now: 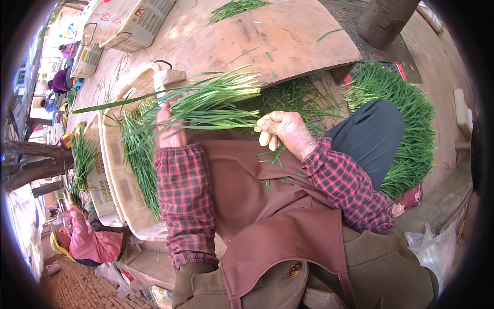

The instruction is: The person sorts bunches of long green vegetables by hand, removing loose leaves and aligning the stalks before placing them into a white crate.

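Observation:
My left hand (172, 123) is closed around a bunch of green chives (221, 100), held level above my lap. The pale stem ends point right and the leaf tips trail left. My right hand (288, 131), in a pale thin glove with yellowish fingertips, has its fingers curled in at the lower stem ends, pinching a chive stem there. Just left of my left forearm, a cream plastic crate (119, 203) holds more chives (139, 165). Loose chive leaves lie on my brown apron (242, 177).
A low wooden board (278, 41) stands ahead, with scattered leaves on it. A large chive pile (411, 134) spreads beside my right knee, near a thick post (386, 20). Crates (136, 26) are stacked far left. At left, a person in pink (95, 242) holds chives (80, 154).

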Motion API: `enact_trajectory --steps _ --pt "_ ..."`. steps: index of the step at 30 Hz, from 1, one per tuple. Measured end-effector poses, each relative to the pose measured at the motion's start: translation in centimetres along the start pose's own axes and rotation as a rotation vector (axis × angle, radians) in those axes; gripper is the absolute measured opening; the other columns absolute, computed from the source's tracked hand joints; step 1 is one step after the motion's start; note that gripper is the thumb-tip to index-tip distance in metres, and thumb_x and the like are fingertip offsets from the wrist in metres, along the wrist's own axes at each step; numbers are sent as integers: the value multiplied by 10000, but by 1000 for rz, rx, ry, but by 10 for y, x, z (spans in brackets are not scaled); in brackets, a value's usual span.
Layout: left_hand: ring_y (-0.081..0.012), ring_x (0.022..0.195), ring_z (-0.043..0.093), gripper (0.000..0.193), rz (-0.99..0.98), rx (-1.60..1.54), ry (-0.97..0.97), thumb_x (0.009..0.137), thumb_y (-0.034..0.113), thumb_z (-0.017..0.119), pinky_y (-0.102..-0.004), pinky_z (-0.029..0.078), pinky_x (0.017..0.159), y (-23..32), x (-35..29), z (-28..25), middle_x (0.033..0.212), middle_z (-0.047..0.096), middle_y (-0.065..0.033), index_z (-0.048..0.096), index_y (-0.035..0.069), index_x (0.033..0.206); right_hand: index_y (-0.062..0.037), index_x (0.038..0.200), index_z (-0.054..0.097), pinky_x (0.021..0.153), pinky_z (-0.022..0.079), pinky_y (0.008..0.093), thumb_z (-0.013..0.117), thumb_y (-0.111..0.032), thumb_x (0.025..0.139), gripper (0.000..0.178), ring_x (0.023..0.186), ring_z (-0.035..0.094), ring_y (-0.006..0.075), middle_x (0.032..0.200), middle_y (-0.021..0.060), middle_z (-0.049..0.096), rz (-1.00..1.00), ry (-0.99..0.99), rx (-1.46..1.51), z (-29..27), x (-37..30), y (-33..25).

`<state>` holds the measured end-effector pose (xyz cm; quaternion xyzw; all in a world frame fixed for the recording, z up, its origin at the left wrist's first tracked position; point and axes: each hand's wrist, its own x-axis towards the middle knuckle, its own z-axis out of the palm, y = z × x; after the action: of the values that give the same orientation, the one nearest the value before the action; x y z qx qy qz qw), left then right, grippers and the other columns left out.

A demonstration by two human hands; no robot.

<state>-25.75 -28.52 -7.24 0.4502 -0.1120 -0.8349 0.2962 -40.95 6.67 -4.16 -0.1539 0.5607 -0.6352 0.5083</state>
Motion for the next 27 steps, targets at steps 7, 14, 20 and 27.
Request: enact_trajectory --steps 7,14,20,27 --pt "-254 856 647 231 347 267 -158 1016 85 386 -342 558 828 -8 -32 -5 1043 636 -153 497 -22 1189 -18 884 715 412 414 215 566 -48 895 153 453 536 72 641 51 665 -37 529 -231 -64 -21 -11" --pt "-262 836 644 168 314 161 -50 1037 154 439 -374 577 804 -16 -29 7 965 647 -130 545 26 1057 -49 882 713 581 503 347 662 -313 921 271 592 655 216 610 98 644 226 437 -752 -61 -27 -29" --pt "-252 802 624 191 279 130 -170 1045 222 440 -414 567 781 -19 -26 11 858 605 -83 535 71 976 -48 1050 716 733 529 333 682 -155 899 188 830 675 239 918 105 700 -936 491 -989 -10 -14 -77" --pt "-272 796 622 234 351 75 -198 1037 258 451 -452 559 786 -27 -8 8 820 600 -95 527 63 933 -25 1043 694 852 499 406 672 -347 885 359 965 634 308 973 143 688 -1025 127 -1170 38 60 -70"
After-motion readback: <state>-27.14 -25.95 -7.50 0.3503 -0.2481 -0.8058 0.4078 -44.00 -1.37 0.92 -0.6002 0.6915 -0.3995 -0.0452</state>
